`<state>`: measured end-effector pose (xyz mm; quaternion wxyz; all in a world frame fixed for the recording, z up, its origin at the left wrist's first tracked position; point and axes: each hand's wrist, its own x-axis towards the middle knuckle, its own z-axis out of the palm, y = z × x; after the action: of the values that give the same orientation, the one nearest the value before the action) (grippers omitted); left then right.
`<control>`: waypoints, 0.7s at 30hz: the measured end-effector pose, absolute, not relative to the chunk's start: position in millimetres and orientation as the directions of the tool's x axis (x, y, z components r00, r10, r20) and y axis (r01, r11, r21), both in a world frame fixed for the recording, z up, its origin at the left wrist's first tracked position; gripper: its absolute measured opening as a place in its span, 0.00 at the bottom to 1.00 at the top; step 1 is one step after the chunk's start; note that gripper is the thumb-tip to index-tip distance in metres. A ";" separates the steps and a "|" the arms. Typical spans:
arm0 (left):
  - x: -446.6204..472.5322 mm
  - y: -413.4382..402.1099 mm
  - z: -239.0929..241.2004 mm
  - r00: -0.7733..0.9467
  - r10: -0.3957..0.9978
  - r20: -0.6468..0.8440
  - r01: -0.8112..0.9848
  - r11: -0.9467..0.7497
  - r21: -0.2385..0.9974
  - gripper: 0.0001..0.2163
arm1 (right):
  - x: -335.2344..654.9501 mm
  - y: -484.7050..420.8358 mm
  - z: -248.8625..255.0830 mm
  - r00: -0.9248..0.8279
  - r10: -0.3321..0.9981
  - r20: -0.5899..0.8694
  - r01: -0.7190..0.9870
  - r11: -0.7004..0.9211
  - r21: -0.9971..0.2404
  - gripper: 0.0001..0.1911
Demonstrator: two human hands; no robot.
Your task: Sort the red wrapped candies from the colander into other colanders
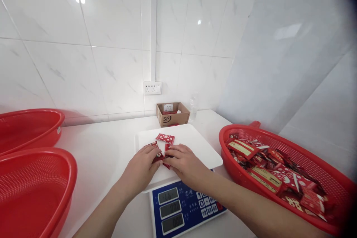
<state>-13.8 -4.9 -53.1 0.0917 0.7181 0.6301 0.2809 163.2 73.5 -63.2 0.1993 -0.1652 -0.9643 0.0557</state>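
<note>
Over the white pan [195, 137] of a digital weighing scale [167, 227], both my hands come together with fingers curled. My left hand [143, 165] is closed around a small dark red snack packet [157, 149] with a pale pattern. Close beside it, my right hand [184, 161] grips another small red packet [167, 148], mostly hidden by the fingers. Just beyond the fingertips, a red packet with white dots [165, 138] lies on the pan. The scale's blue panel, displays and keys show below my wrists, partly covered by my right forearm.
At right, a red perforated basket [252, 128] holds many red packets. Two red baskets, one nearer [71, 163] and one farther [60, 119], stand at left. Behind the scale are a cardboard box [175, 120] and a clear bottle [193, 106], near the tiled wall [117, 74].
</note>
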 end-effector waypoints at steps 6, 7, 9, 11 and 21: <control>-21.3 -1.1 -56.4 0.035 0.945 0.324 0.869 -0.189 0.457 0.08 | 154.1 89.9 -66.1 -0.861 0.355 0.365 0.285 0.930 -0.231 0.14; -21.9 -0.8 -56.7 0.034 0.945 0.326 0.868 -0.190 0.458 0.08 | 154.5 92.7 -66.3 -0.859 0.353 0.370 0.279 0.930 -0.239 0.14; -22.1 -0.6 -57.1 0.032 0.945 0.326 0.863 -0.190 0.467 0.08 | 156.2 96.9 -66.9 -0.848 0.367 0.382 0.288 0.925 -0.248 0.14; -21.1 -1.1 -56.8 0.041 0.946 0.322 0.852 -0.201 0.483 0.08 | 158.9 98.7 -67.3 -0.839 0.383 0.387 0.302 0.919 -0.254 0.15; -19.4 -9.2 -47.0 0.076 0.937 0.340 0.802 -0.260 0.538 0.09 | 215.5 100.4 -26.2 -0.755 0.620 0.215 0.567 0.781 -0.261 0.19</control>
<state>-19.4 -9.2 -47.0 0.1054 0.7258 0.5991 0.3214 215.5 100.4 -26.2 0.1461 -0.3184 -0.9323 0.0899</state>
